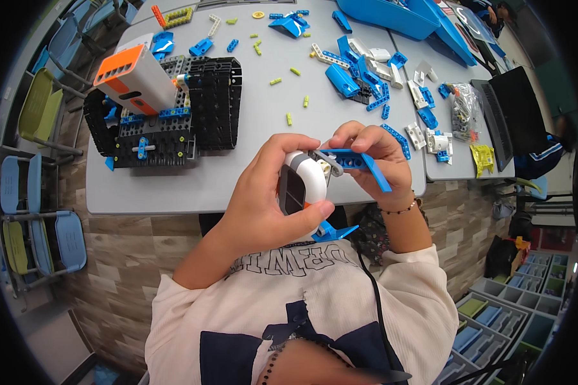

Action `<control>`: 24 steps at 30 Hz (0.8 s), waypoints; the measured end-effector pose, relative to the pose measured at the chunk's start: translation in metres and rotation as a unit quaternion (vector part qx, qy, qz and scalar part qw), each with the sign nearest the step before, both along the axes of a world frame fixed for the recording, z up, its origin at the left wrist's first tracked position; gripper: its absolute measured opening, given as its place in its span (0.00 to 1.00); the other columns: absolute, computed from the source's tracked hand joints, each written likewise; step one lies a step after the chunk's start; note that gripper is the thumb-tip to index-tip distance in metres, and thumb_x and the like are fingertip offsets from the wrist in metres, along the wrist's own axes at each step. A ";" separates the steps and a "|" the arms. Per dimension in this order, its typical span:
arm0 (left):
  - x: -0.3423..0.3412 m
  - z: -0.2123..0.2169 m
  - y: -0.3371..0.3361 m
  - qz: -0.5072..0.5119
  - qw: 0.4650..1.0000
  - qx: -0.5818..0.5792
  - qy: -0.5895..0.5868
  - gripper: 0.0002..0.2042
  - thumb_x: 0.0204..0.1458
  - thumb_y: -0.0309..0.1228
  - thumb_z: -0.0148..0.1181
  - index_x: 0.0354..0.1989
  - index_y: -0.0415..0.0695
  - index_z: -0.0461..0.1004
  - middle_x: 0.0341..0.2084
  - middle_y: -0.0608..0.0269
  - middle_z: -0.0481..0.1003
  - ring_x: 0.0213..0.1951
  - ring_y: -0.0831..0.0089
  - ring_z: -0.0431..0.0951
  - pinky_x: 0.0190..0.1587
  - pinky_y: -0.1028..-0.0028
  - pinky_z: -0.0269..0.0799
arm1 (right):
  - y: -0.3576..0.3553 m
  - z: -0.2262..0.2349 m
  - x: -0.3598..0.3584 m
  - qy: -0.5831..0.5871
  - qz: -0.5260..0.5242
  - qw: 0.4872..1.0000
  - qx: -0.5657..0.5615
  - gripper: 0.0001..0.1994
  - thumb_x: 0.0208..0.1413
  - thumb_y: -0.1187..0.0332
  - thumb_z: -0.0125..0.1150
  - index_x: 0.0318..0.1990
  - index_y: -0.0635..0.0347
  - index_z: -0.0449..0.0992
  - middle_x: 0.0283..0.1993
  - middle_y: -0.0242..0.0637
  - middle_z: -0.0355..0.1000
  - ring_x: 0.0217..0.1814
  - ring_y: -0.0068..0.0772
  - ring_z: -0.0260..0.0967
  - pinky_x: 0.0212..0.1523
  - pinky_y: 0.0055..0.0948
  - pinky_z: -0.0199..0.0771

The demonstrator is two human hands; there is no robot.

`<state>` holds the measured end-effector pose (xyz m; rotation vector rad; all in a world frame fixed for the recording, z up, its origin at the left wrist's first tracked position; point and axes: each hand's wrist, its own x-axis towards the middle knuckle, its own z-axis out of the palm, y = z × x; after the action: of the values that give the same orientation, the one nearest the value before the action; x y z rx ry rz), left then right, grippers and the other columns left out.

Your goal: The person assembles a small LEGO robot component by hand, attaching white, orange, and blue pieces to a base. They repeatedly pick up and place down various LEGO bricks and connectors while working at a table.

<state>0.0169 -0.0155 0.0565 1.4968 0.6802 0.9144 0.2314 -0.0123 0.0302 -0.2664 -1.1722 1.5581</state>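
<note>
Even, bright overhead light falls on the grey table (250, 173), which shows only faint, soft shadows beneath the tracked vehicle model (164, 106) near its left edge. No strong glare appears; a mild sheen lies on the white motor block (305, 179). Focus is sharp at the centre, on the left hand (263, 199) and right hand (372, 157). Fisheye distortion bends the table's edges, and a dark vignette blackens all four picture corners, where detail softens.

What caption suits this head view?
Left hand holds a white motor block; right hand presses a blue beam on.
</note>
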 end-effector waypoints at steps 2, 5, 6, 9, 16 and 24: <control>-0.002 0.000 -0.002 0.000 1.000 0.021 -0.013 0.30 0.40 0.32 0.69 0.52 0.40 0.64 0.41 0.59 0.69 0.40 0.75 0.72 0.42 0.76 0.68 | -0.001 0.001 -0.006 -0.005 -0.025 0.999 0.021 0.10 0.54 0.76 0.55 0.43 0.62 0.77 0.50 0.49 0.69 0.58 0.51 0.67 0.57 0.44 0.71; -0.006 0.001 -0.006 0.003 0.999 0.054 -0.011 0.30 0.39 0.32 0.69 0.53 0.40 0.64 0.41 0.57 0.68 0.41 0.72 0.73 0.43 0.75 0.68 | -0.004 0.003 -0.014 0.000 -0.050 0.997 0.064 0.09 0.53 0.77 0.56 0.40 0.62 0.80 0.48 0.48 0.70 0.59 0.52 0.66 0.59 0.46 0.68; -0.007 0.002 -0.007 0.003 0.998 0.066 -0.007 0.30 0.39 0.31 0.69 0.53 0.40 0.64 0.42 0.57 0.68 0.42 0.71 0.73 0.44 0.75 0.68 | -0.005 0.004 -0.016 0.001 -0.059 0.995 0.079 0.09 0.53 0.77 0.56 0.40 0.62 0.80 0.47 0.47 0.70 0.59 0.53 0.66 0.59 0.46 0.68; -0.009 0.007 -0.010 -0.006 0.996 0.087 -0.015 0.32 0.38 0.30 0.69 0.54 0.40 0.63 0.42 0.56 0.67 0.42 0.70 0.73 0.44 0.74 0.68 | -0.011 0.006 -0.022 0.029 -0.066 0.993 0.091 0.06 0.53 0.76 0.59 0.37 0.60 0.81 0.46 0.46 0.71 0.59 0.55 0.66 0.59 0.46 0.68; -0.008 0.010 -0.019 -0.035 0.989 0.125 -0.069 0.35 0.36 0.28 0.70 0.57 0.38 0.61 0.41 0.55 0.67 0.39 0.67 0.72 0.41 0.73 0.68 | -0.023 0.011 -0.035 0.073 -0.094 0.986 0.118 0.05 0.50 0.78 0.63 0.33 0.57 0.81 0.45 0.44 0.73 0.59 0.57 0.65 0.57 0.47 0.71; -0.002 0.009 -0.016 -0.056 0.967 0.217 -0.118 0.36 0.36 0.26 0.69 0.57 0.37 0.61 0.40 0.55 0.67 0.41 0.64 0.69 0.42 0.70 0.67 | -0.028 0.011 -0.041 0.107 -0.097 0.980 0.138 0.07 0.50 0.81 0.61 0.33 0.57 0.80 0.46 0.45 0.73 0.60 0.58 0.65 0.57 0.47 0.71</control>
<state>0.0153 -0.0310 0.0659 1.7502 0.2227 1.1818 0.1908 -0.0407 0.0414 -0.0255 -1.1408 1.2058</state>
